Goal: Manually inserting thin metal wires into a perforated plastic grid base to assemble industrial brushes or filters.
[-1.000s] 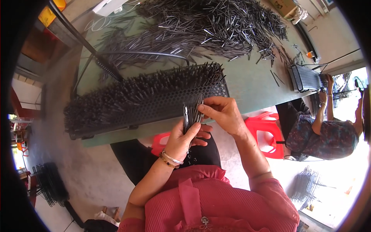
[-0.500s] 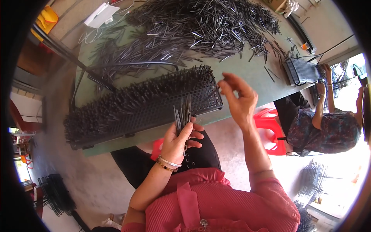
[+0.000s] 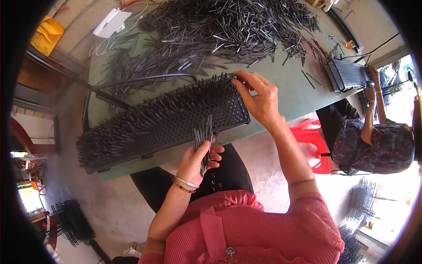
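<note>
A long black perforated rack (image 3: 176, 127) lies slantwise along the table's near edge. Thin black sticks (image 3: 145, 108) stand upright in its holes, crowded over the far side and left end. Toward the near right, rows of bare holes show. My left hand (image 3: 200, 156) is closed round a bundle of loose black sticks (image 3: 202, 137), which point up in front of the rack's near edge. At the rack's far right corner my right hand (image 3: 259, 94) pinches thumb and forefinger together among the standing sticks. Whatever lies between those fingertips is too small to make out.
A big heap of loose black sticks (image 3: 228, 31) covers the back of the green table (image 3: 290, 83). To the right a co-worker (image 3: 373, 143) handles another perforated rack (image 3: 349, 75). A red stool (image 3: 311, 138) stands between us. A white device with a cable (image 3: 112, 23) lies at far left.
My right hand has moved left and slightly up, from the air beside the rack onto its far right corner. My left hand with the bundle has shifted slightly left.
</note>
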Action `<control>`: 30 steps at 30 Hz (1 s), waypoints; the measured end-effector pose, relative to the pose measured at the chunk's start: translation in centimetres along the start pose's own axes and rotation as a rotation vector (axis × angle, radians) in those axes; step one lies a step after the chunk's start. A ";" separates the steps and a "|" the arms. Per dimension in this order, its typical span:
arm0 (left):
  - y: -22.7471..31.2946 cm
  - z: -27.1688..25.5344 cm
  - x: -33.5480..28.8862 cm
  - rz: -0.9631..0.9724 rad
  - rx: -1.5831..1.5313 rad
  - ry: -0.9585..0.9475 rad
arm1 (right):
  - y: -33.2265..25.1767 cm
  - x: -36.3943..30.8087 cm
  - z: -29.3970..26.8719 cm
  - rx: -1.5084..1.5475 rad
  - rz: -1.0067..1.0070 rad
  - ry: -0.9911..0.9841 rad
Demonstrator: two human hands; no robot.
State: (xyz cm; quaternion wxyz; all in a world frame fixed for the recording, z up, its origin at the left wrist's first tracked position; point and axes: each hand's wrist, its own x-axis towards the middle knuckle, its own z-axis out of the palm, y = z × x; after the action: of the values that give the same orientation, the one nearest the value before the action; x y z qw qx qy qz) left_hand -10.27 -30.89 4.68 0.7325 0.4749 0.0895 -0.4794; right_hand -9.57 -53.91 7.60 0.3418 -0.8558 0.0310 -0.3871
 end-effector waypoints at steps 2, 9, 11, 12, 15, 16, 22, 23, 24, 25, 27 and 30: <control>0.1 -0.1 0.0 0.009 0.052 -0.026 | 0.2 -0.3 0.3 -0.009 -0.002 -0.010; -0.1 -0.4 0.1 0.006 0.045 -0.005 | 1.2 -1.6 1.2 -0.145 -0.118 -0.084; -0.1 -0.7 0.0 0.027 0.059 -0.027 | 0.6 -2.0 1.4 -0.114 -0.076 -0.029; 0.0 -0.6 -0.1 0.047 0.062 -0.041 | -0.1 -2.1 1.2 -0.079 -0.035 0.008; 0.2 -0.2 -0.3 0.112 0.088 -0.085 | -3.4 -2.5 -0.3 0.117 0.283 -0.154; 0.3 -0.1 -0.4 0.130 0.105 -0.114 | -4.3 -2.6 -0.6 0.199 0.424 -0.325; 0.2 0.7 -0.7 0.155 0.164 -0.095 | -5.1 -4.0 0.7 0.591 0.807 -0.447; -0.2 0.2 -0.6 0.156 0.170 -0.105 | -5.1 -4.0 0.6 0.585 0.805 -0.443; -0.4 0.0 -0.7 0.157 0.169 -0.106 | -5.3 -4.0 0.5 0.582 0.823 -0.452; -0.5 -0.2 -0.8 0.167 0.161 -0.105 | -5.5 -4.1 0.5 0.580 0.840 -0.464; -0.6 -0.7 -0.9 0.184 0.141 -0.101 | -5.9 -4.2 0.7 0.588 0.847 -0.496; -1.0 -0.9 -1.0 0.210 0.061 -0.125 | -6.8 -4.1 0.9 0.575 0.865 -0.440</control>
State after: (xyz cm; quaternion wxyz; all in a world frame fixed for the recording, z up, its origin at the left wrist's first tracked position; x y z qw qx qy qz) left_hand -11.27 -29.67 4.20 0.7680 0.4731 -0.0212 -0.4311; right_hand -13.31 -46.88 8.70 0.6871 -0.6982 0.2005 -0.0169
